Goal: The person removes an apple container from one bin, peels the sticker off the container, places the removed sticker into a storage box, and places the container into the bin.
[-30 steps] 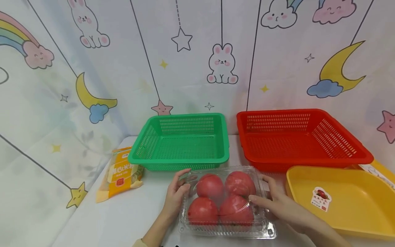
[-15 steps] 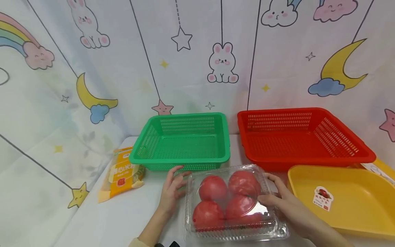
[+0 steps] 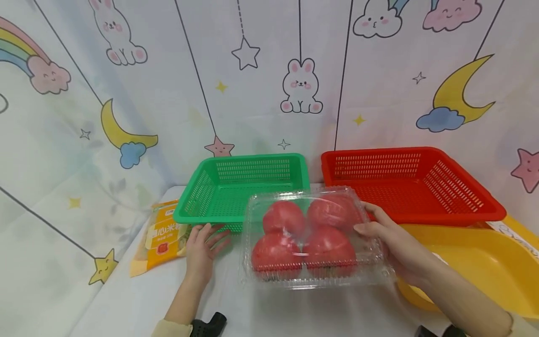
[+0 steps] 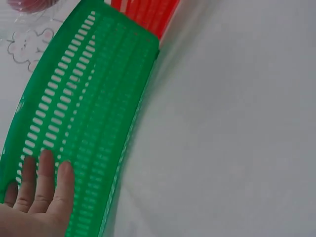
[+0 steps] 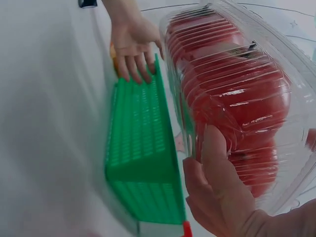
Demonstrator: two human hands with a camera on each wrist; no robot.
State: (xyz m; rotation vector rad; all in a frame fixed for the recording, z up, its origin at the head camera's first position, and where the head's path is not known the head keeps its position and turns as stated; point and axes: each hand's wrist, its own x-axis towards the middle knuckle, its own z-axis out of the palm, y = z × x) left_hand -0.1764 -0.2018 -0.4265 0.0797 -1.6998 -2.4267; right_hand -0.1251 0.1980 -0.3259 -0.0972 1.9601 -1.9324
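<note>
Tomatoes (image 3: 309, 234) in a clear box (image 3: 313, 276) sit lifted off the table (image 3: 126, 304), my right hand (image 3: 389, 243) gripping the box's right edge, in front of the green basket (image 3: 210, 196) and red basket (image 3: 421, 187). My left hand (image 3: 202, 248) lies flat, fingers spread, beside a snack pack (image 3: 164, 234).

Left wrist: my straight fingers (image 4: 47, 173) touch the green wall (image 4: 89, 123); bare table (image 4: 237, 123) spreads alongside.

Right wrist: my thumb (image 5: 217, 163) presses the ribbed box (image 5: 232, 89).
</note>
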